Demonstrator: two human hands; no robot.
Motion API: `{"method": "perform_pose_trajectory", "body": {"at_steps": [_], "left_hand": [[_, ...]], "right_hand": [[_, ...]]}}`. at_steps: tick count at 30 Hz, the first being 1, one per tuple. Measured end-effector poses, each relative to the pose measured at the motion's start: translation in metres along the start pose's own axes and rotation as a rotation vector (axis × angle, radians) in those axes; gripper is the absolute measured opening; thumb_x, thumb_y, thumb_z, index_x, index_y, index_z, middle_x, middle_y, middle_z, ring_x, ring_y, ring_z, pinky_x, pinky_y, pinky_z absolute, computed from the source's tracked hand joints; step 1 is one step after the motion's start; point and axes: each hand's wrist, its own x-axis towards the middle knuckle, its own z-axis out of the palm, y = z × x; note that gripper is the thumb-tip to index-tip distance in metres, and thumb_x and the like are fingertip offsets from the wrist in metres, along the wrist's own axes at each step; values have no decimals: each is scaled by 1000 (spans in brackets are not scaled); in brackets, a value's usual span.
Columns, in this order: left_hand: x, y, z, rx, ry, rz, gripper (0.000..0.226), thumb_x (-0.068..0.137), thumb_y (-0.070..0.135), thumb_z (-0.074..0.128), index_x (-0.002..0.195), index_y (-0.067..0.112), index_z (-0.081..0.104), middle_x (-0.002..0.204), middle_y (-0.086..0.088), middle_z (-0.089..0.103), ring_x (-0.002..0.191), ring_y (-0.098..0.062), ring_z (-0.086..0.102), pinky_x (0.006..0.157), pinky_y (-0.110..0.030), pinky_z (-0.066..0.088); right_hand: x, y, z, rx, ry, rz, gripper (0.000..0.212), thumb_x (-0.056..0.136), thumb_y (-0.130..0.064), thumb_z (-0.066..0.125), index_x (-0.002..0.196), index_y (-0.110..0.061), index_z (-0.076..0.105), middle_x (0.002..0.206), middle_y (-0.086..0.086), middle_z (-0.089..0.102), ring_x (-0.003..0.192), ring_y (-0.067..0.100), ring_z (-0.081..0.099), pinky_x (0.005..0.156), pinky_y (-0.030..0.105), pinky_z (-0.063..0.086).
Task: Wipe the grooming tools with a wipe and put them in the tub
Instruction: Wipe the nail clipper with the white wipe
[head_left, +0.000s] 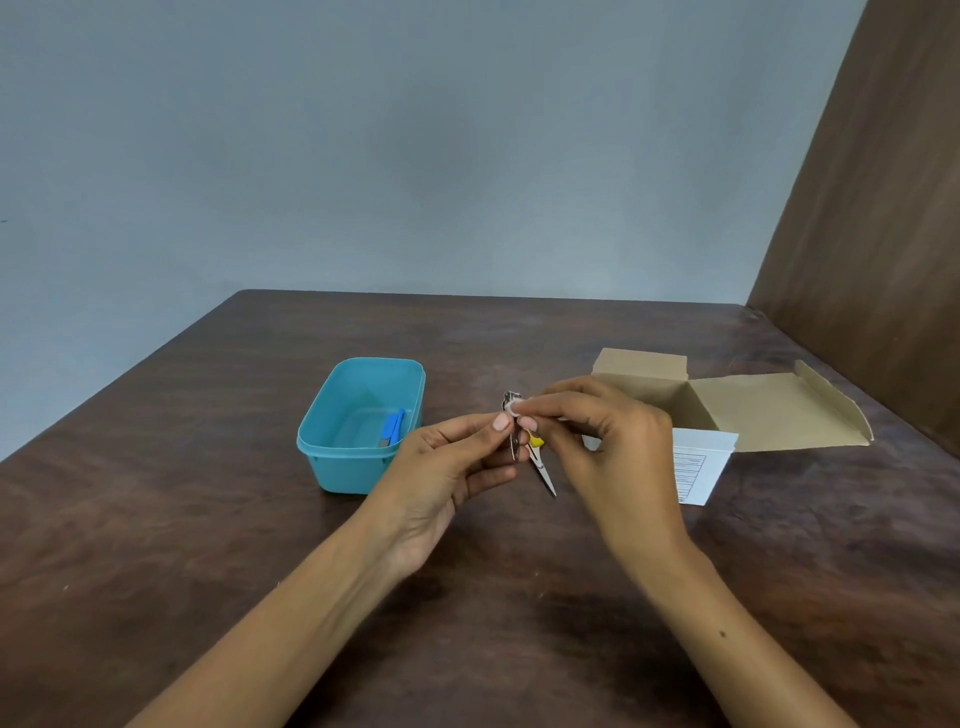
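A teal tub (332, 457) sat left, a blue tool (394, 427) inside. Right of it, the left hand (447, 467) pinched a nail clipper (512, 434) upright; the right hand (602, 441) pinched a white wipe (514, 407) against its top. Scissors (543, 467) lay beneath, a cardboard box (753, 410) far right.

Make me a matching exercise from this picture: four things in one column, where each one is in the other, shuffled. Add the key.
Things:
1. nail clipper
2. blue tool
3. scissors
4. printed sheet

Places:
A. inside the tub
B. on the table, below the hands
C. in front of the open cardboard box
D. pinched by the left hand while the right hand rubs a wipe on it

Pairs: 1-D, 2-A, 3-B, 4-C
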Motion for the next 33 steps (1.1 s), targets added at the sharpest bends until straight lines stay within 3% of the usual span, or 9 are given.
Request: {"method": "perform_pose_trajectory", "body": {"at_steps": [4, 9, 14, 19, 24, 28, 33], "left_hand": [[0, -2, -1, 12, 13, -5, 29, 71, 20, 66, 95, 4, 73, 77, -4, 73, 68, -6, 69, 58, -16, 54], [0, -2, 2, 9, 1, 2, 30, 71, 19, 65, 96, 3, 72, 72, -2, 72, 65, -5, 66, 56, -14, 54], [1, -3, -1, -11, 6, 0, 30, 72, 19, 65, 96, 3, 72, 72, -1, 71, 65, -4, 65, 58, -15, 53], [1, -3, 0, 42, -28, 40, 25, 74, 18, 64, 93, 5, 74, 70, -1, 70, 64, -5, 61, 57, -15, 51], [0, -4, -2, 65, -19, 55, 23, 74, 18, 64, 90, 7, 76, 74, -1, 72, 67, -5, 62, 60, -16, 50], [1, -2, -3, 69, -38, 75, 23, 76, 18, 63, 89, 5, 75, 76, -1, 72, 67, -3, 61, 59, -14, 49], [2, -2, -3, 88, -37, 92, 24, 75, 19, 64, 91, 6, 75, 73, 1, 71, 66, -3, 60, 57, -14, 48]], "right_hand": [[0, 1, 0, -37, -48, -23, 19, 77, -3, 74, 87, -18, 76, 82, -6, 69, 75, 3, 62, 65, 11, 47], [0, 0, 2, -18, 18, 13, 18, 77, -1, 73, 86, -16, 76, 83, -4, 69, 75, 3, 63, 65, 12, 47], [-1, 1, 0, -16, -51, -9, 18, 78, -1, 71, 88, -16, 76, 83, -3, 68, 75, 4, 62, 64, 20, 50], [1, 1, 1, -30, 59, 26, 14, 81, -2, 70, 87, -14, 75, 84, 0, 69, 75, 7, 63, 65, 17, 50], [-2, 4, -1, -39, 20, -9, 14, 80, -4, 68, 88, -13, 75, 83, -1, 68, 74, 4, 60, 65, 11, 46], [-4, 2, 1, -21, -12, -16, 14, 79, -2, 68, 86, -12, 76, 82, 0, 67, 73, 5, 61, 64, 17, 47], [-2, 2, 4, -68, 10, 4, 14, 79, 1, 70, 86, -10, 75, 84, 1, 67, 75, 9, 61, 65, 14, 45]]}}
